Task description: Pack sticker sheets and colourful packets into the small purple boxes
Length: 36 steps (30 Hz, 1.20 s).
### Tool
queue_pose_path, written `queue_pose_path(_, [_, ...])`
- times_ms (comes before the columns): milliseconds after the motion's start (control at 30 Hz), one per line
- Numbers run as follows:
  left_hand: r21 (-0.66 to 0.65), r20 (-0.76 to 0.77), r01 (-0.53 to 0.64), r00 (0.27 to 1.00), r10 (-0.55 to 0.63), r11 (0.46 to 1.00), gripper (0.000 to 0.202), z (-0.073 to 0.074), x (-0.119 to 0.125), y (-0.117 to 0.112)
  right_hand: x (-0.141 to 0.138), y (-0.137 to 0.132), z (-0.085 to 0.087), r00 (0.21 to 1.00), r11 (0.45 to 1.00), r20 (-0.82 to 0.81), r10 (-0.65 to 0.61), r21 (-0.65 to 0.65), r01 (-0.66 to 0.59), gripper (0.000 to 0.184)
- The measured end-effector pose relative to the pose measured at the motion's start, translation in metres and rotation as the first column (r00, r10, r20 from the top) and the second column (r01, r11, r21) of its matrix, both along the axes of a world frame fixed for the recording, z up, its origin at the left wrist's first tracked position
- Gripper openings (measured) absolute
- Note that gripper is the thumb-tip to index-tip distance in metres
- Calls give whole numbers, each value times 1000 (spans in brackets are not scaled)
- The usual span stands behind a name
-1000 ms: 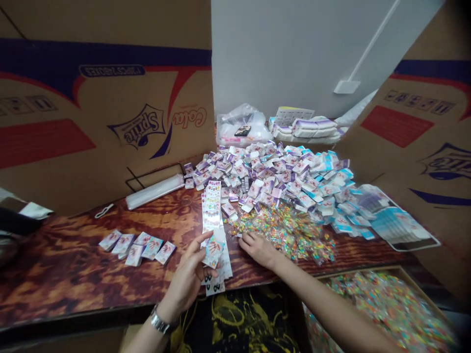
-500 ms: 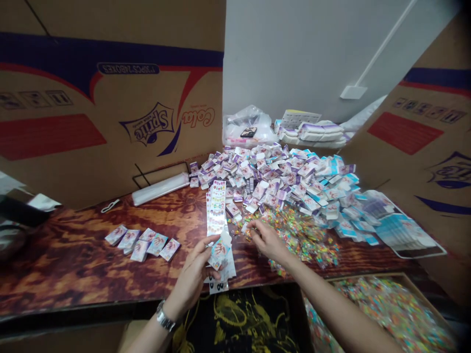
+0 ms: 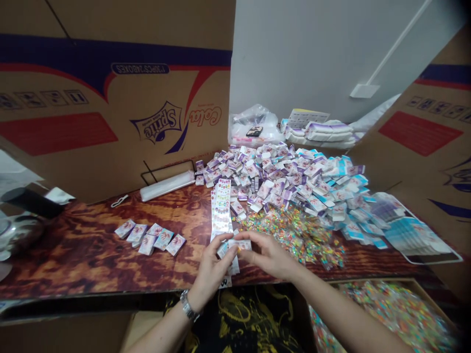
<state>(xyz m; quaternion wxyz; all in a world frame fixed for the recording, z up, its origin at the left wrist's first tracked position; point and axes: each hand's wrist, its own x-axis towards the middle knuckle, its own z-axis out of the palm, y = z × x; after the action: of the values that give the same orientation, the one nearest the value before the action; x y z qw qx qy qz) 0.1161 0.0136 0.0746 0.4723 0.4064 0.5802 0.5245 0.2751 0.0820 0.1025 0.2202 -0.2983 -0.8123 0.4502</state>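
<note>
The small box [image 3: 242, 243] lies between the two hands, raised just over the near edge of the table [image 3: 84, 267]. The left hand [image 3: 213, 267], with a metal watch [image 3: 189, 306] at its wrist, grips the left part of the box, thumb in front and fingers behind. The right hand [image 3: 270, 255] meets it from the other side, its forefinger along the top and its thumb below, so that both hands stand narrow around the box and their fingertips nearly meet. A yellow spot shows beside the right thumb; whether it is print or a separate piece cannot be told.

Directly beneath and behind the hands, sticker strips [image 3: 222, 208] run away from the person, partly covered by the fingers. To the left of the left hand, and well apart from it, a group of boxes [image 3: 147, 239] rests on the table, some overlapping. Beyond the right hand lies a spread of candy packets [image 3: 305, 240], and behind these a large heap of boxes [image 3: 283, 179], printed in purple and blue. Flat cartons [image 3: 412, 235] lie overlapped in a row at the heap's right end. At lower right, below table level, a crate [image 3: 417, 290] holds more packets, partly hidden by the right forearm. A clear plastic roll [image 3: 167, 186] lies against the large cardboard box [image 3: 91, 166] at left.
</note>
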Motion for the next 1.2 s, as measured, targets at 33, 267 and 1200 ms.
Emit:
queue_pose_path(33, [-6, 16, -9, 1000, 10, 1000, 31, 0, 0, 0, -1, -3, -2, 1000, 999, -13, -28, 15, 28, 30])
queue_pose_path(267, [-68, 261, 50, 965, -31, 996, 40, 1, -1, -6, 2, -4, -5, 985, 994, -132, -110, -6, 110, 20])
queue_pose_path(1200, [23, 446, 159, 882, -152, 987, 19, -2, -15, -12, -4, 3, 24, 1000, 1000, -11, 4, -6, -4, 11])
